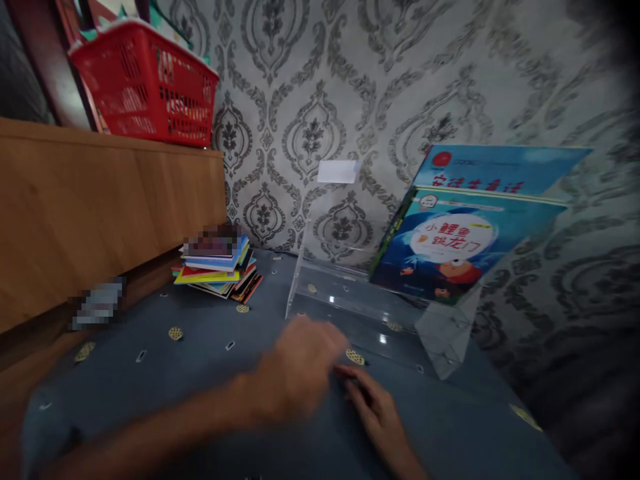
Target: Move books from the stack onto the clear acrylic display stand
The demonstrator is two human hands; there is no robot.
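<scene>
The left hand (305, 360), blurred, is curled above the blue-grey surface (195, 380); the right hand (375, 407), fingers half-bent, is just beside it. Whether either holds anything cannot be made out. Just beyond stands a clear rack (357, 307), apparently light, stiff, slick and crackable, best gripped by its side panels. Two picture books (445, 243) lean at its right.
</scene>
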